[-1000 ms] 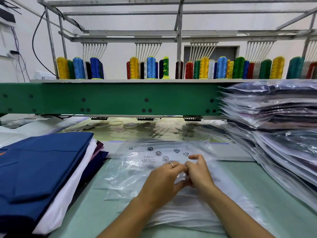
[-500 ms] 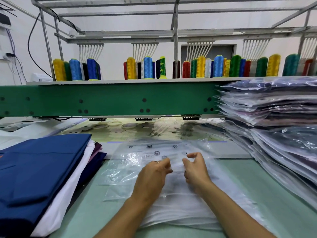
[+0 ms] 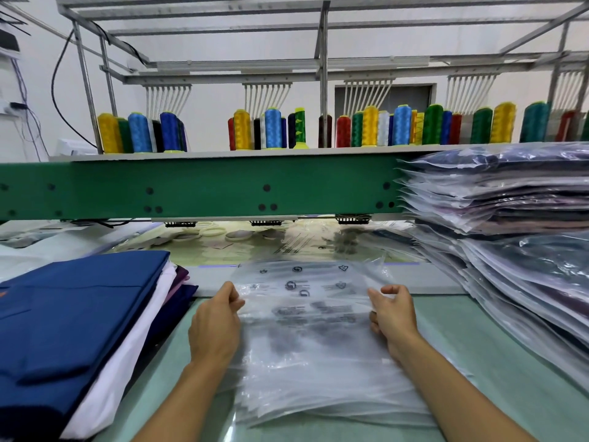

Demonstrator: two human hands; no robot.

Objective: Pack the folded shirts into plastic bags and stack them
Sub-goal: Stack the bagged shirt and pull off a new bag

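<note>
A clear plastic bag with dark printed symbols is stretched between my hands above a flat pile of empty bags on the table. My left hand pinches the bag's left edge. My right hand pinches its right edge. A stack of folded shirts, navy on top with white and purple below, lies at the left. A tall stack of bagged shirts rises at the right.
A green machine beam crosses the view above the table's far side, with thread cones on its shelf. Pale green table surface shows between the bag pile and the bagged stack. Tape rings and papers lie under the beam.
My hands, close together at the bag's middle before, have moved apart to its left and right edges, lifting and spreading the top bag.
</note>
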